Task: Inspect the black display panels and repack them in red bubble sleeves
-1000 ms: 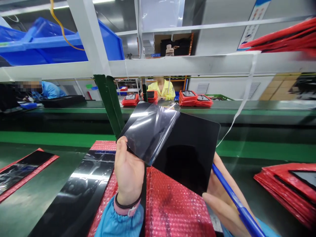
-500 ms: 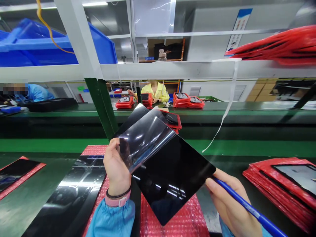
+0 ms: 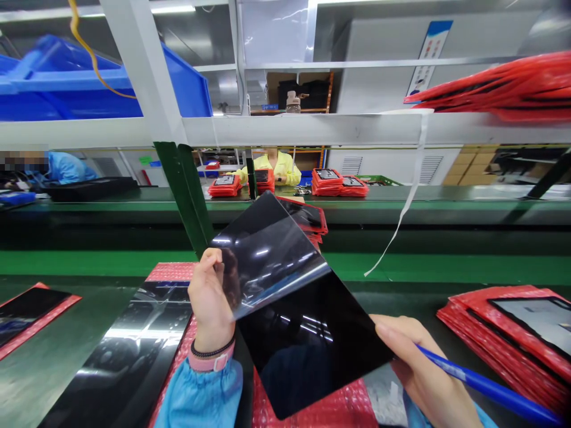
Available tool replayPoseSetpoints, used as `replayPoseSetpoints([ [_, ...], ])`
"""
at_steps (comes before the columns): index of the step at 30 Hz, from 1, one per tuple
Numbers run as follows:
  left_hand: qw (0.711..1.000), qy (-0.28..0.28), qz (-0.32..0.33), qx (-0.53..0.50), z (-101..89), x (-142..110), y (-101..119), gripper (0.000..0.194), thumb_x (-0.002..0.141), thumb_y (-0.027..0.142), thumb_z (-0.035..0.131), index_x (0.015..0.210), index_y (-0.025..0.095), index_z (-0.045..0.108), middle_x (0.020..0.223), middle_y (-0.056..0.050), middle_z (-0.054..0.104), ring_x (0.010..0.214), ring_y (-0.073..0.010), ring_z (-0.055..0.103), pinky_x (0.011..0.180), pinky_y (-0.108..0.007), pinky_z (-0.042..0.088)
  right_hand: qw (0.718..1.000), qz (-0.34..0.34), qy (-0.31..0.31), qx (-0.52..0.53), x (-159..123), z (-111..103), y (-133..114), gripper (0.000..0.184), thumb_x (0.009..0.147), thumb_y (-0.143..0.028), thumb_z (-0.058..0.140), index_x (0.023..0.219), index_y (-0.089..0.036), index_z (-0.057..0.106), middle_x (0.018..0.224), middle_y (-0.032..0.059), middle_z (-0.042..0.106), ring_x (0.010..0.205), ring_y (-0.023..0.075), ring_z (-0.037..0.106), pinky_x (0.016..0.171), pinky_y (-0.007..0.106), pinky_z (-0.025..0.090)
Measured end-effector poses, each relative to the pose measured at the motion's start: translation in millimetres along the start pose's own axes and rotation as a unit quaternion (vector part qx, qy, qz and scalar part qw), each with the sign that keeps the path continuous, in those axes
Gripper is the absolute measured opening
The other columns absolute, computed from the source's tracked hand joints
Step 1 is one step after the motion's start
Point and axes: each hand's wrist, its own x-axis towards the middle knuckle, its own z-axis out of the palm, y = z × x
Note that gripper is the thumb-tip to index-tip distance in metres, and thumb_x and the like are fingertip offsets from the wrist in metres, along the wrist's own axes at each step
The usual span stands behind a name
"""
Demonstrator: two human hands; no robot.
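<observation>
- Head view, state of work: one glossy dark panel (image 3: 307,345) is held up between the two hands, tilted, one corner pointing down. A clear film (image 3: 267,267) lies across its middle, beside the left fingers; the part nearer the right fingers shows no film. Judged partly uncovered. Whether the film is stuck down or loose: cannot tell.
- Left hand (image 3: 212,303): fingers curled closed at the panel's left edge. Whether they also pinch the film: cannot tell.
- Right hand (image 3: 428,368): thumb and fingers pinch the panel's right corner; a slim blue rod (image 3: 473,380) sticks out from the same grasp, away from the panel.
- Panel: thin, flat, rigid-looking, rounded corners, mirror-like, with lamp reflections.
- Film: transparent, flexible-looking, bright streak along its lower border.
- Below the fingers, under the panel: red bubble wrap (image 3: 348,407), dimpled, shiny.
- Left of the left fingers: larger dark sheet (image 3: 116,351), smooth, smudged with reflections, lying on more red bubble wrap; its film state unclear.
- Right of the right fingers: stack of red pouches (image 3: 473,327), uneven edges, a grey-faced piece on top.
</observation>
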Motion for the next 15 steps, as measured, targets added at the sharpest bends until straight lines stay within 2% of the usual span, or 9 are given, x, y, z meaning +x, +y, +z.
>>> replayPoseSetpoints([
  [2,0.999,-0.03,-0.018,-0.011,1.3,-5.2,2.8,0.015,0.067,0.024,0.058,0.057,0.018,0.049,0.064,0.002,0.044,0.063,-0.0121,0.044,0.062,-0.023,0.038,1.0,0.019,-0.012,-0.012,0.1,2.9,-1.6,0.039,0.067,-0.061,0.071,0.076,-0.024,0.077,0.086,0.007,0.073,0.091,0.0305,0.066,0.088,0.041,0.051],
  [5,0.992,-0.11,-0.063,-0.022,1.7,-15.0,4.5,0.016,0.069,0.027,0.058,0.057,0.018,0.053,0.068,-0.001,0.052,0.066,-0.0146,0.048,0.062,-0.025,0.039,0.999,0.039,-0.011,0.005,-0.1,9.4,-5.9,0.041,0.065,-0.063,0.071,0.081,-0.026,0.077,0.095,0.0067,0.073,0.102,0.0312,0.063,0.092,0.041,0.049],
  [8,0.982,-0.169,-0.08,-0.026,0.6,-22.7,3.9,0.02,0.073,0.033,0.054,0.061,0.018,0.06,0.075,-0.005,0.059,0.078,-0.0199,0.054,0.069,-0.027,0.041,1.0,0.011,-0.006,0.006,-0.6,14.8,-14.7,0.036,0.071,-0.058,0.069,0.089,-0.028,0.077,0.1,0.0046,0.073,0.101,0.0288,0.064,0.083,0.034,0.053],
  [11,0.979,-0.19,-0.074,-0.022,0.1,-26.3,3.8,0.023,0.074,0.034,0.052,0.061,0.017,0.062,0.076,-0.007,0.061,0.079,-0.0216,0.055,0.069,-0.029,0.041,0.994,-0.055,-0.088,-0.024,0.8,18.1,-25.5,0.033,0.079,-0.05,0.064,0.098,-0.025,0.076,0.085,0.0032,0.073,0.078,0.024,0.067,0.068,0.03,0.054],
  [13,0.978,-0.197,-0.066,-0.02,0.2,-27.3,4.2,0.023,0.073,0.033,0.052,0.061,0.017,0.063,0.077,-0.008,0.062,0.081,-0.0228,0.056,0.07,-0.029,0.042,0.985,-0.084,-0.143,-0.039,3.1,19.4,-29.6,0.033,0.08,-0.045,0.063,0.102,-0.023,0.074,0.076,0.0019,0.071,0.07,0.022,0.065,0.068,0.029,0.054],
  [15,0.978,-0.198,-0.06,-0.018,0.2,-28.1,4.3,0.023,0.073,0.033,0.052,0.061,0.017,0.064,0.077,-0.008,0.063,0.083,-0.0242,0.057,0.072,-0.03,0.042,0.981,-0.093,-0.165,-0.045,5.4,20.2,-29.4,0.033,0.079,-0.041,0.066,0.105,-0.023,0.073,0.08,0.0014,0.072,0.073,0.022,0.066,0.072,0.029,0.054],
])
